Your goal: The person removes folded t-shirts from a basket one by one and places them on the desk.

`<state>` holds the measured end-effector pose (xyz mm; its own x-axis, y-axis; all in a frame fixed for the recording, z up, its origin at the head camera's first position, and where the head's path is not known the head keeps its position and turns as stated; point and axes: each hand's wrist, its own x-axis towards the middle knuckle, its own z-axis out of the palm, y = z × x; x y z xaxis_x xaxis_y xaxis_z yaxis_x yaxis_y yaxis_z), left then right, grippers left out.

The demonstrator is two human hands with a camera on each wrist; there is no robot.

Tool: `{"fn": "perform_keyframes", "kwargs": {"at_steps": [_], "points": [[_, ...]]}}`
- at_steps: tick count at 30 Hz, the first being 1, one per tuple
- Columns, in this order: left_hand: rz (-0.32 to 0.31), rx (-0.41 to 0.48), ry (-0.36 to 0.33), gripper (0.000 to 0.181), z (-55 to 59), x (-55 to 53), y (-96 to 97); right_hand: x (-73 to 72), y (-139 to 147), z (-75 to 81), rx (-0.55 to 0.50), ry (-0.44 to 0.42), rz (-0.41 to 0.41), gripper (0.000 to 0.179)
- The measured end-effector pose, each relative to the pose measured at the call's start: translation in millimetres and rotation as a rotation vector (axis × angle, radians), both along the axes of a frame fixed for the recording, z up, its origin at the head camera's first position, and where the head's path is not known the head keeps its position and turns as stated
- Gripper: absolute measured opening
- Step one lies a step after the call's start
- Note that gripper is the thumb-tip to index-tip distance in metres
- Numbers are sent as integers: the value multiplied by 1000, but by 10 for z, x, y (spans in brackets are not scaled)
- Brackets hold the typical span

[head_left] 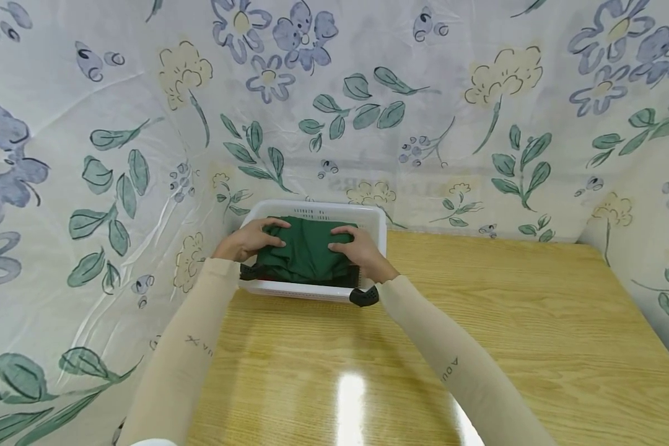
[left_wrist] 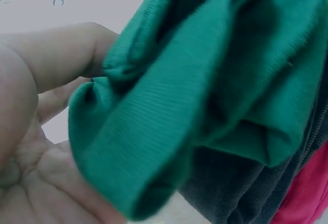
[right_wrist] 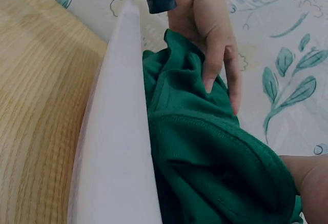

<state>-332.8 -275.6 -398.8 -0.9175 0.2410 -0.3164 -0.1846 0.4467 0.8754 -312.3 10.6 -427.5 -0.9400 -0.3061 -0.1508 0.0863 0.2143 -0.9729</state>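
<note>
A folded green garment [head_left: 311, 248] with stitched hems lies at the top of a white plastic basket [head_left: 306, 289]. My left hand [head_left: 251, 240] rests on the garment's left end, thumb and fingers extended over the cloth; a gap shows between palm and fabric in the left wrist view. At the opposite end, my right hand [head_left: 363, 251] touches the garment with extended thumb and finger. In the right wrist view, a fold of the green cloth hides much of that hand. Beneath it are a dark garment [left_wrist: 220, 183] and a red-pink cloth [left_wrist: 307, 193].
Black handles [head_left: 364, 297] sit at the basket's front corners. The basket stands on a wooden table [head_left: 507, 322], close to the flower-patterned back sheet [head_left: 440, 186] and left sheet [head_left: 61, 198]. Bare tabletop extends to the right and front.
</note>
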Motion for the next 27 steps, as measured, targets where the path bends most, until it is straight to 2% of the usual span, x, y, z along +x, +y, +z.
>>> {"fn": "perform_keyframes", "kwargs": {"at_steps": [8, 15, 20, 27], "points": [[-3, 12, 62, 54, 68, 34, -60, 9, 30, 81, -1, 40, -16, 39], [-9, -48, 116, 56, 133, 96, -78, 4, 73, 118, 1, 76, -12, 40], [-6, -34, 122, 56, 163, 135, -66, 36, 131, 189, 31, 122, 2, 37], [-17, -21, 135, 58, 217, 198, -13, 82, 241, 249, -11, 133, 24, 35]]}}
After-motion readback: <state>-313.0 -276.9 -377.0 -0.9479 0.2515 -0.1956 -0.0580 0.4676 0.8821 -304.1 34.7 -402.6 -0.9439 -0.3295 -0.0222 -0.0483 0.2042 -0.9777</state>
